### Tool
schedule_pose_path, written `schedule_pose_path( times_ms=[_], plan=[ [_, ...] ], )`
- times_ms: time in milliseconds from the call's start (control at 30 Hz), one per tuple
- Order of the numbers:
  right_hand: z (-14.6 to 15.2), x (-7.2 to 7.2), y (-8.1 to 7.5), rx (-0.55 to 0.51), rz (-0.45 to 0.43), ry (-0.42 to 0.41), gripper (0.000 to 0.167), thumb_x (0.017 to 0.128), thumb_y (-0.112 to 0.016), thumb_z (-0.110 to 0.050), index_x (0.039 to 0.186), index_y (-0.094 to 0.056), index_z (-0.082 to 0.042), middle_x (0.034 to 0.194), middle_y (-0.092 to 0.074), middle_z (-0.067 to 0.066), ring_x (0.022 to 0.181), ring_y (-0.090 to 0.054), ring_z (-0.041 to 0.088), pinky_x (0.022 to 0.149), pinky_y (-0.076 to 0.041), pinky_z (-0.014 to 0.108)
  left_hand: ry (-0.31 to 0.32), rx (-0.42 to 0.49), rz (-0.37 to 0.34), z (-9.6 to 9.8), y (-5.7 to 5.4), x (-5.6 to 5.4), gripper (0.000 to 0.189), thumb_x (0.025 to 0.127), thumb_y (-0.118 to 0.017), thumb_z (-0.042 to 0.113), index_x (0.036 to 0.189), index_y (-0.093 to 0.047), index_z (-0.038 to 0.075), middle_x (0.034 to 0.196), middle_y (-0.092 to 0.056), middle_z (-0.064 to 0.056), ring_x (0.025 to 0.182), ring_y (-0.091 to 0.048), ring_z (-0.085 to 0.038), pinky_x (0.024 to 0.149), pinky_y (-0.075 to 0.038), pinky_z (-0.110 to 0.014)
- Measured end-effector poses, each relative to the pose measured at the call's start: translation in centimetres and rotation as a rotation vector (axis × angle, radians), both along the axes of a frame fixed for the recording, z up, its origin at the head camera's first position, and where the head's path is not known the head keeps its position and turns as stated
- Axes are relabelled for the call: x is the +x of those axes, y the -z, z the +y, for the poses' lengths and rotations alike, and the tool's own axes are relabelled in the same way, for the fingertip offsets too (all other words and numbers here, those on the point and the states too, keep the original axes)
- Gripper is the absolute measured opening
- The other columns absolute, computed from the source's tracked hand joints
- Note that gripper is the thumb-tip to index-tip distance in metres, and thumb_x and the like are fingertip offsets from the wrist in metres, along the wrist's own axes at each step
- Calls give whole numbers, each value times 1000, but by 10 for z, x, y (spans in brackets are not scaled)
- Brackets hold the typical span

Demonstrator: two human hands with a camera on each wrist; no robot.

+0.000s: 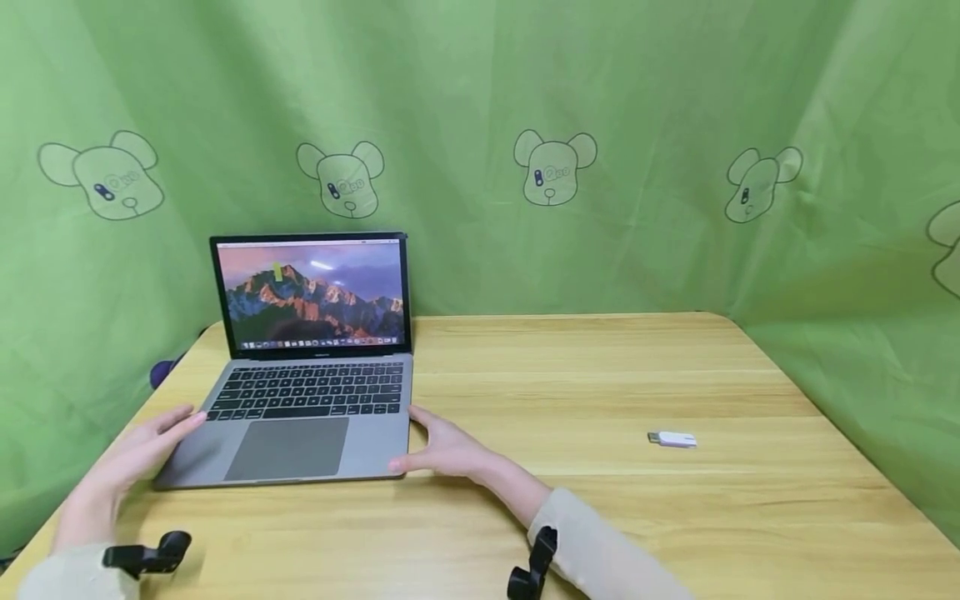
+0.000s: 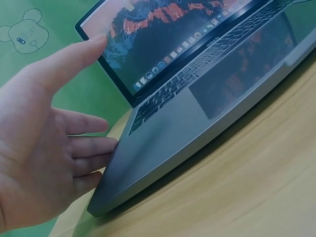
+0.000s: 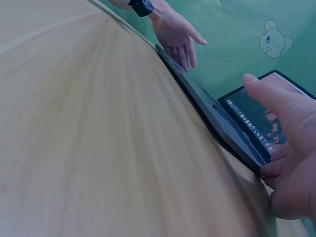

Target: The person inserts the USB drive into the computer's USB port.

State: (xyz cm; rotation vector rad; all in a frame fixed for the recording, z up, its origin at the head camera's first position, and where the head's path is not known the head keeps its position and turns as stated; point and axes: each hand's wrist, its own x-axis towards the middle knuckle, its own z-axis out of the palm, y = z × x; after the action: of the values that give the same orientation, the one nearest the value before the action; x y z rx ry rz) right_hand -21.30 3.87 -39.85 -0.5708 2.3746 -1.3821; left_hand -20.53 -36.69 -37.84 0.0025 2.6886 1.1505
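Observation:
An unfolded grey laptop [image 1: 378,442] sits on the left part of the wooden table, its screen [image 1: 315,292] lit with a mountain picture. At the laptop's left edge is my left hand [image 1: 138,450]; in the left wrist view its thumb is raised and its straight fingers reach the side of the base. My right hand [image 1: 453,450] is at the right edge near the front corner. In the right wrist view, that hand's thumb [image 3: 266,94] is extended above the base while its other fingers touch the side. The laptop's underside is hidden.
A white USB stick [image 1: 675,439] with a metal plug lies on the right part of the wooden table [image 1: 570,375]. Green curtains [image 1: 465,100] with bear-head drawings hang behind and at both sides. Something purple [image 1: 160,373] shows past the table's left edge.

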Motion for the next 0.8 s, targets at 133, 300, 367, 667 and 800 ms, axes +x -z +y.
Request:
schedule_pose_path(
  times_ms=[133,300,367,667,800],
  plan=[
    [-1,-1,1,-6,3,10,92,76,-76,-33,146,-24,-4,149,-28,10,137,-24,25,110,-21,44,14,56,-27,-4,1,1,83,96,-37,50,142,-7,-13,143,-3,-38,130,-1,-55,100,-8,-69],
    [-1,-2,5,-8,-4,24,89,78,-74,-33,146,-25,-4,149,-29,11,136,-24,25,110,-22,44,40,68,-22,-8,4,0,82,96,-41,47,142,-9,-13,144,-5,-38,130,-3,-55,100,-10,-68],
    [-1,-1,6,-7,-3,30,88,79,-74,-33,146,-26,-3,149,-29,11,136,-24,26,110,-21,44,50,75,-27,-10,5,0,82,96,-41,47,142,-9,-12,144,-6,-37,131,-3,-54,100,-10,-68],
    [0,-3,7,17,28,25,87,79,-73,-33,144,-26,0,148,-28,15,136,-23,30,110,-19,46,103,103,17,-19,5,-3,76,97,-43,42,143,-13,-10,146,-10,-34,132,-6,-53,100,-10,-68],
    [0,-6,9,23,37,33,86,79,-73,-32,144,-27,0,148,-29,15,136,-23,31,110,-18,48,130,106,31,-22,5,-4,74,97,-42,40,142,-14,-11,146,-11,-34,132,-9,-52,101,-11,-67]
  ],
)
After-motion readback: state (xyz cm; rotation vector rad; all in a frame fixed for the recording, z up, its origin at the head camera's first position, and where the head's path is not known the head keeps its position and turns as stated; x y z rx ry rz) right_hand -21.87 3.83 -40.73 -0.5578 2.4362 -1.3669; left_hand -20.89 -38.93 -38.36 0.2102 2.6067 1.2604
